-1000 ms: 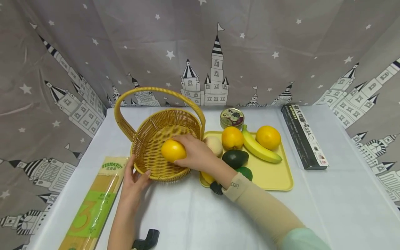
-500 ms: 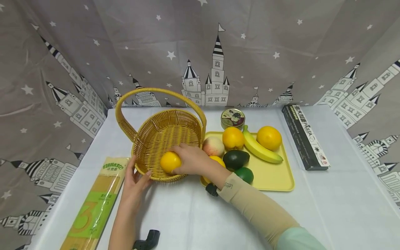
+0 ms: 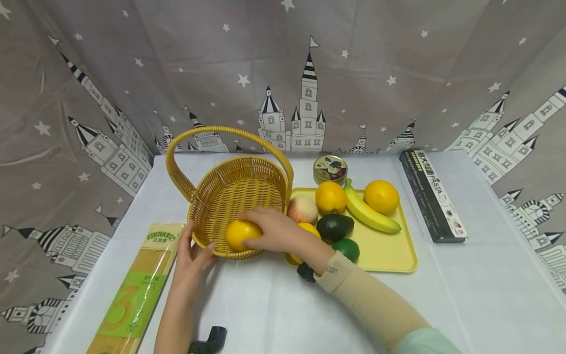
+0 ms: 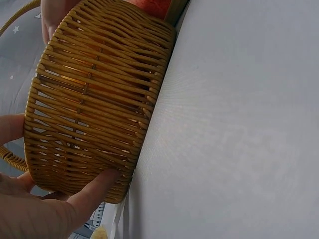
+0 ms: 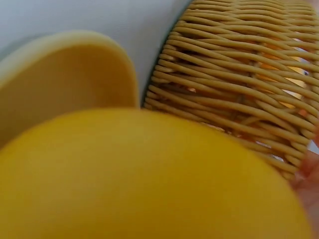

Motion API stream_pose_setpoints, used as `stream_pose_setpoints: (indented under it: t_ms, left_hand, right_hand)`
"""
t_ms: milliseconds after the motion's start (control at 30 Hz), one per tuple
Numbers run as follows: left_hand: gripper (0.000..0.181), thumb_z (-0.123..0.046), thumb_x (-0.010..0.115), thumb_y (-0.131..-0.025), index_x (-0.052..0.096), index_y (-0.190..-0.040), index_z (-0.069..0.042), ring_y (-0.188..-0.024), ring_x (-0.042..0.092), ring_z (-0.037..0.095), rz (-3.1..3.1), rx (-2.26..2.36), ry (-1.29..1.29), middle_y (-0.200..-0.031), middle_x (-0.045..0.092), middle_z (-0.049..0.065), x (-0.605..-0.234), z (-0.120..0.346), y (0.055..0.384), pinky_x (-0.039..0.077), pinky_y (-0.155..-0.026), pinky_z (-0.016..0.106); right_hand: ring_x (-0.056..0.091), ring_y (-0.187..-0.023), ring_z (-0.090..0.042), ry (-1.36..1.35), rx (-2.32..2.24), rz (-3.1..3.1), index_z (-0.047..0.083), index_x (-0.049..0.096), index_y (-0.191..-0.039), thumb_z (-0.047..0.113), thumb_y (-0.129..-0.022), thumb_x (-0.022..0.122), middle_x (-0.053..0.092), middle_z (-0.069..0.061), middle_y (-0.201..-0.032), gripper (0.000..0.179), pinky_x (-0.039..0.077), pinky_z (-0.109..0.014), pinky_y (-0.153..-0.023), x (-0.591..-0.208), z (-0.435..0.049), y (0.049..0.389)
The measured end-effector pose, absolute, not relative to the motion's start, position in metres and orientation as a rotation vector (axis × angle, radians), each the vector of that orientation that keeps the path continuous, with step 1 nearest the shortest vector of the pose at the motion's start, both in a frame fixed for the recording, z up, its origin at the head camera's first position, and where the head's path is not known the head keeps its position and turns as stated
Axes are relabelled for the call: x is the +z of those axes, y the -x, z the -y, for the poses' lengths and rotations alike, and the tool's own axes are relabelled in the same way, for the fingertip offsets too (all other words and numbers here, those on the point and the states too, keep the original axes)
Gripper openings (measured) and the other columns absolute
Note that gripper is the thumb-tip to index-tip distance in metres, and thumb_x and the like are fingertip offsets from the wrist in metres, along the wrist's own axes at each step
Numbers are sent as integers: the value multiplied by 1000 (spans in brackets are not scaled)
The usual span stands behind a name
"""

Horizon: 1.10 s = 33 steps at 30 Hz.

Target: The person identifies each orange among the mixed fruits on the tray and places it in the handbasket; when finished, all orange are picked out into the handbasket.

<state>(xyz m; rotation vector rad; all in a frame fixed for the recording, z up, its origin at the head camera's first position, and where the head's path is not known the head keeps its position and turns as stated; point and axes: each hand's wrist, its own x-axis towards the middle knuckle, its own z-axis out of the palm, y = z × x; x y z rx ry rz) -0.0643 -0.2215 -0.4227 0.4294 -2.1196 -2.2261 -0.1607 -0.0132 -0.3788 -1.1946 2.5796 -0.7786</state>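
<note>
A round wicker basket (image 3: 240, 189) with a tall arched handle stands left of centre. My left hand (image 3: 193, 260) grips its front left rim; in the left wrist view the thumb (image 4: 94, 194) lies along the woven outer wall. My right hand (image 3: 274, 228) reaches over the near right rim and holds an orange (image 3: 240, 235) low in the basket, near its front side. Under the right wrist, a yellow fruit (image 3: 311, 229) on the tray is partly hidden; a large yellow fruit (image 5: 149, 174) fills the lower right wrist view.
Right of the basket, a yellow tray (image 3: 389, 255) bears a peach (image 3: 302, 209), a banana (image 3: 371, 214), avocado-like fruits (image 3: 335, 227) and more orange fruits (image 3: 381, 197). Behind it stands a round tin (image 3: 330, 169). A pasta box (image 3: 433, 196) lies right, a spaghetti packet (image 3: 137, 290) left.
My right hand has moved the orange down and toward the near side of the basket, uncovering more of the peach. The left hand keeps its hold on the rim.
</note>
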Motion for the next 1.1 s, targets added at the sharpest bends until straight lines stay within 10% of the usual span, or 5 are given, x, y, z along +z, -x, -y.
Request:
stream_pose_setpoints:
  t_ms: [267,1100]
  left_hand:
    - [81,-2,52,-97,5,-156,-29,-141,24,33,2117,-2197,-430,-161,-2,9,-423,221,65,49,-92,21]
    - [81,-2,52,-97,4,-156,-31,-141,23,31,2112,-2208,-438,-161,-3,8,-424,221,64,49,-93,22]
  right_hand:
    - [40,-132,-15,1150,-1062,-2567,21,49,-141,44,-89,66,49,4,-141,59,34,-34,-111,-363,-23,153]
    - [52,-119,-25,828,-1381,-2532,12,52,-138,31,-82,78,52,-3,-138,64,51,-40,-95,-394,-124,135]
